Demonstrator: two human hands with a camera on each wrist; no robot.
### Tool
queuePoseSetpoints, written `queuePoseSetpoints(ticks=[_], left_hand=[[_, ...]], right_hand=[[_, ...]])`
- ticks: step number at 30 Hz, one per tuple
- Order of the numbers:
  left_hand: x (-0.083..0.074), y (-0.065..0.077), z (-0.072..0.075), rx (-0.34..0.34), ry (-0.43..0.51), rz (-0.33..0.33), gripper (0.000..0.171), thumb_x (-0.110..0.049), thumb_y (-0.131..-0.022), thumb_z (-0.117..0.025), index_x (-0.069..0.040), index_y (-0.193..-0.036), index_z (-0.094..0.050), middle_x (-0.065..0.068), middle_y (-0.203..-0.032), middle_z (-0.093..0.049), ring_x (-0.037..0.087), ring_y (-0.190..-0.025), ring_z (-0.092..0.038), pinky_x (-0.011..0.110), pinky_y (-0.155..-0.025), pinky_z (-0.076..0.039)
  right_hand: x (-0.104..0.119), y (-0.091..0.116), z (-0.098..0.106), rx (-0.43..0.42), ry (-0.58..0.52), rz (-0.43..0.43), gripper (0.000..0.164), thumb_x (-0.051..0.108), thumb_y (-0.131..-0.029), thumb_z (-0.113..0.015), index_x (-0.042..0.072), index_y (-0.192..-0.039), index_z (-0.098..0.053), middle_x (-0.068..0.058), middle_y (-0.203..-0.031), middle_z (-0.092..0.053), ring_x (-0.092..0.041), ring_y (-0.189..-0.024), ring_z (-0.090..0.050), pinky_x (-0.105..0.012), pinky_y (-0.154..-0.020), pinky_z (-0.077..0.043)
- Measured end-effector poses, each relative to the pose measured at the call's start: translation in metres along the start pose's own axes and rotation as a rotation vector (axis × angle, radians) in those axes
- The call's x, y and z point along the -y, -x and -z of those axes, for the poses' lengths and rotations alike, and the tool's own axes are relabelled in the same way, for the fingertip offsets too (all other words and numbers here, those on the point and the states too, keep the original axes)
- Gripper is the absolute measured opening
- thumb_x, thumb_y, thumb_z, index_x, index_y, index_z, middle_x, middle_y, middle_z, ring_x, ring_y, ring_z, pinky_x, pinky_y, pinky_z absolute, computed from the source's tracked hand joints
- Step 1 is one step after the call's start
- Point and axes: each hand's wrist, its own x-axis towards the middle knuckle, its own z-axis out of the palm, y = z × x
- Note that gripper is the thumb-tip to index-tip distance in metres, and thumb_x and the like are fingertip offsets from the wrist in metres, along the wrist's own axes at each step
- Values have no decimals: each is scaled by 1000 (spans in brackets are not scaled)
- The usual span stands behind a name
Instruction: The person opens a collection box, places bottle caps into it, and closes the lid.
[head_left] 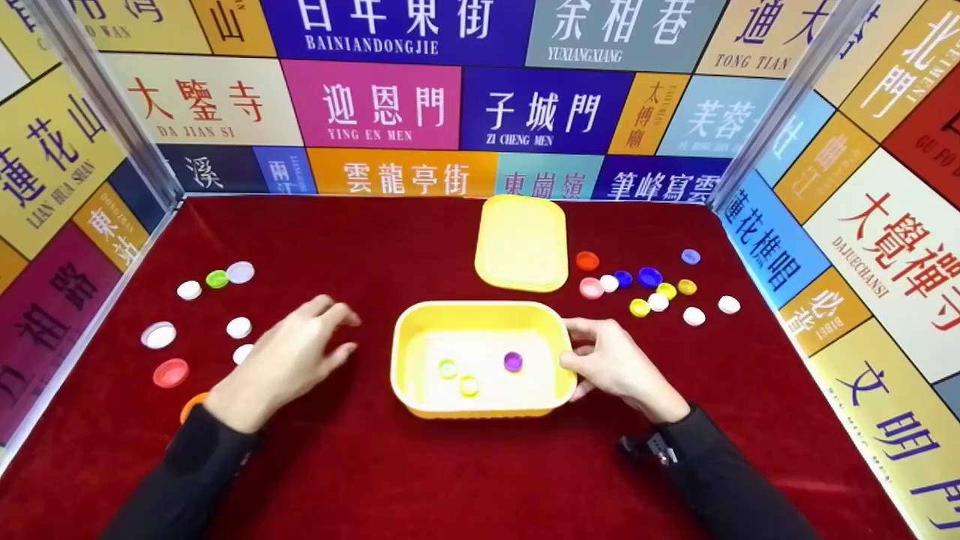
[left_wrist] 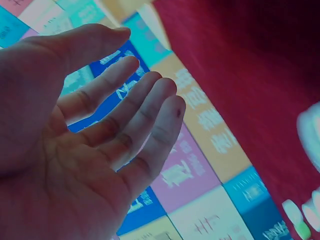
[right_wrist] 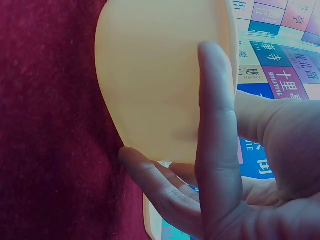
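While my right hand (head_left: 611, 358) grips the yellow box (head_left: 480, 412) by its end, my left hand (head_left: 289, 356) hangs above the red cloth (head_left: 360, 480), fingers relaxed. My left arm (head_left: 199, 465) partly hides an orange cap (head_left: 189, 407).

In the head view, the left grip (head_left: 289, 356) and its wrist partly hide a white cap (head_left: 241, 353) and an orange cap (head_left: 191, 406). The yellow tub (head_left: 480, 412) hides some fingertips of the right grip (head_left: 615, 360). The bottom edge cuts both sleeves (head_left: 187, 480). Lettering (head_left: 859, 424) low on the right wall is too small to read. The left wrist view's right edge crops a blurred pale cap (left_wrist: 311, 135); the right wrist view's top edge crops the tub.
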Motion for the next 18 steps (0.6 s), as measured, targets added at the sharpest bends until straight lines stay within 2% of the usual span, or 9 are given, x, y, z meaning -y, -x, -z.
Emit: queuePoseSetpoints(ticks=[5, 9, 14, 18], left_hand=[[21, 21, 8, 58, -20, 71, 28, -7, -98, -90, -5, -124, -81, 18, -119, -75, 35, -105, -73, 55, -93, -66], [34, 36, 12, 108, -21, 128, 30, -9, -96, -92, -6, -124, -82, 19, -120, -74, 33, -103, -70, 54, -90, -65], [47, 52, 17, 132, -18, 174, 33, -10, -92, -96, -4, -121, -82, 19, -114, -71, 31, -98, -67, 51, -85, -63], [54, 60, 19, 142, -20, 192, 33, -9, -89, -97, -2, -117, -81, 18, -108, -67, 29, -94, -65, 47, -81, -61]], right_hand=[[0, 0, 0, 4, -9, -5, 64, -3, -103, -70, 3, -166, -62, -29, -147, -75, -35, -93, -86, -42, -65, -72], [-1, 1, 0, 4, -11, -13, 64, -2, -104, -70, 4, -167, -62, -28, -147, -74, -35, -92, -86, -43, -65, -72], [-1, 1, 0, 3, -9, -11, 63, -2, -104, -70, 5, -166, -63, -27, -147, -75, -34, -92, -86, -42, -65, -72], [-1, 0, 0, 0, -5, -6, 63, -2, -103, -70, 4, -165, -63, -28, -147, -75, -33, -91, -86, -43, -65, -72]])
